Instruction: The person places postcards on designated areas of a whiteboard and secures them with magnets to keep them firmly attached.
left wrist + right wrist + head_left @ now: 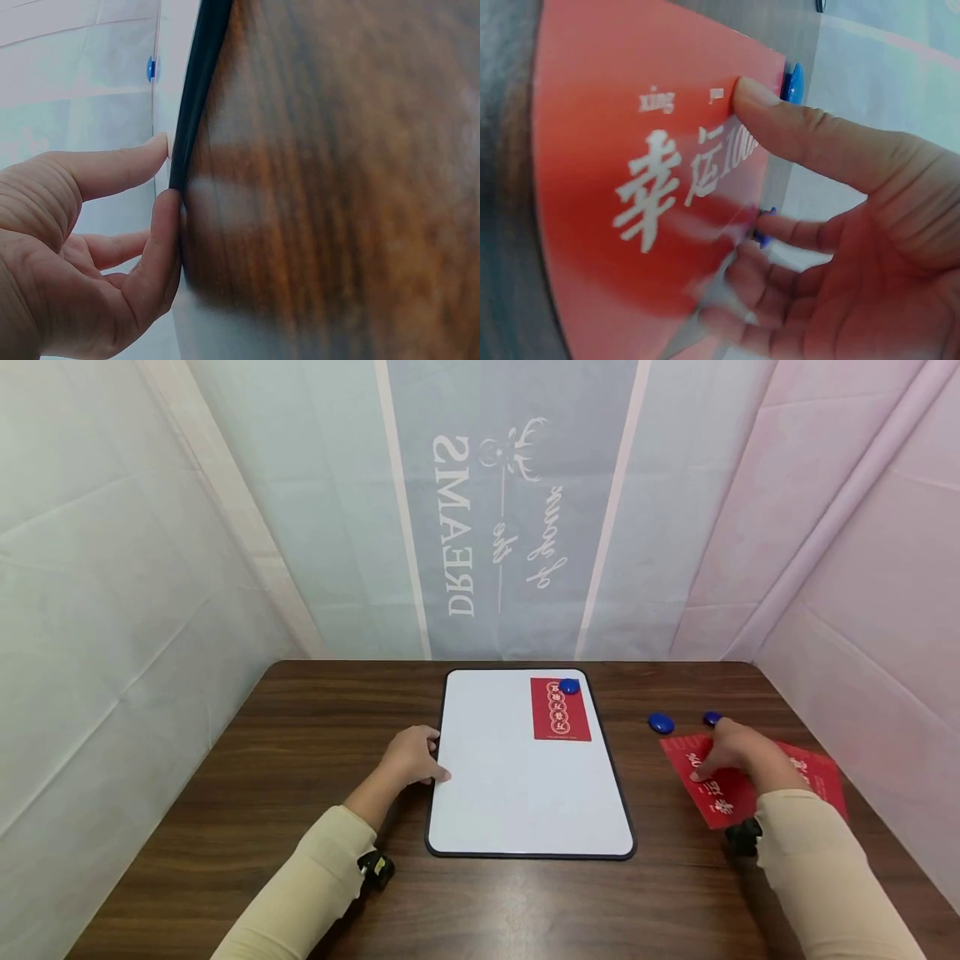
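A whiteboard (517, 793) with a black frame (196, 90) lies flat on the dark wooden table (300, 752). A red envelope (560, 714) sits on its far right corner under a blue magnet (569, 686). My left hand (412, 758) rests against the board's left edge, thumb and index finger (165, 240) touching the frame. To the right of the board, my right hand (738, 752) pinches the top red envelope (630, 187) of a small pile (712, 797), thumb (780, 120) on top and fingers under its edge. Two blue magnets (661, 722) (712, 718) lie just beyond that hand.
Pale fabric walls (517, 527) close in the table on the left, back and right. Bare wood shows left of the board and along the front edge. Beige sleeves (825, 877) cover both forearms.
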Demonstrator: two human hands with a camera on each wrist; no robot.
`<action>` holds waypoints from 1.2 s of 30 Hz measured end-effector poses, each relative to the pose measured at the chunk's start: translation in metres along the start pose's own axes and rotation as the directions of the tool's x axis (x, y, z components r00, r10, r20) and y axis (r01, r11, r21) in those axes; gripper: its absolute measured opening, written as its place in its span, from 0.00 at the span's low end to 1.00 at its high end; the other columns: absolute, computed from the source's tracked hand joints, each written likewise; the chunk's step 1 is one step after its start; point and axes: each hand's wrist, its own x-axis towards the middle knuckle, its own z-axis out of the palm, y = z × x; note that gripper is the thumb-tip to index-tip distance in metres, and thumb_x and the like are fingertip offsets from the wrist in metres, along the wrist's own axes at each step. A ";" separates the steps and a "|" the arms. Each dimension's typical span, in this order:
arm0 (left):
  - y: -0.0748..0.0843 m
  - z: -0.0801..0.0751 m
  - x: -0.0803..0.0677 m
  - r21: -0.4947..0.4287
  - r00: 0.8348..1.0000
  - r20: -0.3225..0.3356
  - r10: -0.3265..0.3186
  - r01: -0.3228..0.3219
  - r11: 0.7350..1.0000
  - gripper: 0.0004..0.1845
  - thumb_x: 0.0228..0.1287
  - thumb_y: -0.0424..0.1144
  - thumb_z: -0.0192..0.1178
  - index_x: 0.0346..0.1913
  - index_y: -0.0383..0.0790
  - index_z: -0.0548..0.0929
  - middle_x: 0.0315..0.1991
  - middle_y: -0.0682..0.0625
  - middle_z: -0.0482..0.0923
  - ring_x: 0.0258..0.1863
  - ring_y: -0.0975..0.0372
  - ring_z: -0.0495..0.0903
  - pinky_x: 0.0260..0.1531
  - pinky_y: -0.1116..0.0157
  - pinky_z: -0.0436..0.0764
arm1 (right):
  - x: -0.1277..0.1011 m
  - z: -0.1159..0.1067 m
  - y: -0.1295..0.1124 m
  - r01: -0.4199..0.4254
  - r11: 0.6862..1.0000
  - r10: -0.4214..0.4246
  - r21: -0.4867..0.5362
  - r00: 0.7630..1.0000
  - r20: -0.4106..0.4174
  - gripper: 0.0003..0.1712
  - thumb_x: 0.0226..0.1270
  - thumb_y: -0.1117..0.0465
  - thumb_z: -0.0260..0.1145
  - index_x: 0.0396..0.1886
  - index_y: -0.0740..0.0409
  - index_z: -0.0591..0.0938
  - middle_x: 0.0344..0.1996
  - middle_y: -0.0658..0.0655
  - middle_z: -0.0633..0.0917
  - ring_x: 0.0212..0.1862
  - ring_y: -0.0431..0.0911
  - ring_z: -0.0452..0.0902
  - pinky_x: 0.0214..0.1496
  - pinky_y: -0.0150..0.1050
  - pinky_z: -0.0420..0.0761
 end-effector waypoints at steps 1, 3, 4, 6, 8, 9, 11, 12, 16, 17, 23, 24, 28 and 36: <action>0.000 0.000 0.000 0.001 1.000 0.001 0.000 0.000 1.000 0.42 0.43 0.31 0.79 0.65 0.32 0.72 0.50 0.42 0.77 0.24 0.60 0.82 0.27 0.65 0.84 | 0.000 -0.001 -0.001 -0.016 1.000 0.016 -0.006 1.000 0.003 0.55 0.42 0.50 0.83 0.51 0.87 0.62 0.40 0.77 0.73 0.45 0.69 0.71 0.46 0.59 0.80; 0.000 0.000 0.000 0.003 1.000 0.002 -0.001 0.001 1.000 0.42 0.43 0.32 0.79 0.65 0.32 0.72 0.50 0.42 0.77 0.24 0.61 0.82 0.27 0.65 0.84 | 0.000 -0.002 -0.002 -0.044 0.999 0.045 -0.017 0.999 0.010 0.55 0.42 0.49 0.83 0.51 0.87 0.62 0.40 0.77 0.73 0.45 0.68 0.71 0.44 0.58 0.81; 0.000 0.000 0.000 0.009 1.000 0.002 0.001 -0.001 1.000 0.42 0.43 0.32 0.79 0.65 0.32 0.72 0.50 0.42 0.77 0.24 0.61 0.82 0.27 0.65 0.84 | 0.000 -0.003 -0.003 -0.053 0.998 0.053 -0.018 0.998 0.018 0.54 0.43 0.49 0.83 0.51 0.87 0.62 0.39 0.76 0.74 0.45 0.68 0.71 0.44 0.57 0.81; 0.000 0.000 0.000 0.015 1.000 0.000 0.003 -0.003 1.000 0.42 0.43 0.32 0.79 0.65 0.31 0.72 0.50 0.42 0.77 0.24 0.61 0.82 0.27 0.65 0.84 | 0.000 -0.003 -0.003 -0.067 0.998 0.067 -0.009 0.997 0.029 0.53 0.44 0.51 0.82 0.51 0.86 0.63 0.39 0.75 0.74 0.45 0.67 0.71 0.43 0.55 0.82; 0.000 0.000 0.000 0.022 1.000 0.000 0.007 -0.007 1.000 0.42 0.44 0.32 0.79 0.65 0.31 0.72 0.50 0.42 0.77 0.24 0.61 0.82 0.27 0.66 0.84 | 0.001 -0.003 -0.003 -0.068 0.998 0.067 0.004 0.997 0.038 0.51 0.46 0.52 0.82 0.51 0.86 0.63 0.39 0.75 0.74 0.45 0.67 0.70 0.43 0.55 0.82; 0.000 0.000 0.000 0.025 1.000 0.001 0.009 -0.009 1.000 0.42 0.44 0.32 0.79 0.65 0.31 0.72 0.50 0.42 0.77 0.24 0.61 0.82 0.27 0.66 0.84 | 0.000 -0.003 -0.004 -0.067 0.998 0.067 0.007 0.997 0.041 0.50 0.46 0.53 0.82 0.51 0.86 0.63 0.39 0.75 0.74 0.45 0.67 0.70 0.43 0.54 0.81; 0.000 0.000 0.000 0.020 1.000 0.001 0.010 -0.010 1.000 0.42 0.43 0.32 0.79 0.65 0.31 0.72 0.50 0.41 0.77 0.24 0.61 0.82 0.27 0.66 0.84 | 0.001 -0.002 -0.003 -0.065 0.998 0.064 0.013 0.997 0.039 0.49 0.47 0.53 0.81 0.50 0.86 0.63 0.39 0.75 0.74 0.45 0.67 0.70 0.42 0.54 0.81; 0.000 0.000 0.000 0.017 1.000 0.000 0.009 -0.009 1.000 0.42 0.43 0.31 0.79 0.65 0.31 0.72 0.50 0.41 0.77 0.24 0.61 0.82 0.27 0.66 0.84 | 0.001 -0.002 -0.003 -0.064 0.998 0.063 0.019 0.997 0.036 0.49 0.47 0.53 0.81 0.50 0.85 0.63 0.39 0.75 0.74 0.45 0.67 0.70 0.42 0.53 0.81; 0.000 -0.001 0.000 0.006 1.000 -0.001 0.008 -0.008 1.000 0.42 0.43 0.31 0.79 0.65 0.31 0.72 0.50 0.41 0.77 0.24 0.61 0.82 0.27 0.65 0.84 | 0.001 -0.001 -0.002 -0.050 0.998 0.049 0.033 0.998 0.032 0.50 0.46 0.53 0.82 0.49 0.86 0.62 0.39 0.76 0.73 0.44 0.67 0.70 0.40 0.53 0.81; 0.000 -0.001 0.000 0.006 1.000 0.000 0.009 -0.009 1.000 0.42 0.43 0.31 0.79 0.65 0.31 0.72 0.50 0.41 0.77 0.24 0.61 0.82 0.27 0.65 0.84 | 0.002 -0.001 -0.001 -0.046 0.998 0.045 0.040 0.998 0.032 0.51 0.46 0.53 0.82 0.49 0.86 0.61 0.39 0.76 0.73 0.45 0.68 0.70 0.41 0.53 0.82; 0.001 -0.001 0.000 0.011 1.000 0.003 0.012 -0.012 1.000 0.42 0.43 0.32 0.79 0.65 0.31 0.72 0.50 0.41 0.77 0.24 0.61 0.82 0.26 0.66 0.84 | 0.001 -0.001 0.004 -0.027 0.999 0.026 0.047 0.999 0.019 0.54 0.45 0.51 0.82 0.50 0.86 0.58 0.39 0.76 0.71 0.44 0.67 0.70 0.41 0.51 0.81; 0.001 -0.001 0.000 0.011 1.000 0.004 0.011 -0.011 1.000 0.42 0.43 0.32 0.79 0.65 0.32 0.72 0.50 0.41 0.77 0.24 0.61 0.82 0.26 0.66 0.84 | 0.001 -0.001 0.005 -0.024 0.999 0.023 0.045 1.000 0.016 0.54 0.45 0.51 0.82 0.50 0.86 0.58 0.39 0.76 0.71 0.44 0.67 0.69 0.40 0.50 0.81; 0.001 -0.001 0.000 0.013 1.000 0.003 0.009 -0.009 1.000 0.42 0.43 0.32 0.79 0.64 0.31 0.72 0.50 0.41 0.77 0.24 0.61 0.82 0.26 0.66 0.84 | -0.001 -0.001 0.005 -0.006 0.999 0.006 0.047 1.000 0.009 0.55 0.46 0.50 0.82 0.49 0.86 0.56 0.39 0.76 0.70 0.44 0.66 0.69 0.39 0.48 0.81; 0.001 0.000 -0.001 0.007 1.000 -0.003 0.009 -0.009 1.000 0.42 0.43 0.31 0.79 0.64 0.31 0.72 0.49 0.42 0.77 0.25 0.61 0.82 0.26 0.66 0.84 | 0.002 0.000 0.006 0.006 0.999 -0.007 0.054 1.000 0.008 0.57 0.44 0.52 0.82 0.52 0.87 0.56 0.42 0.79 0.69 0.45 0.68 0.69 0.40 0.52 0.81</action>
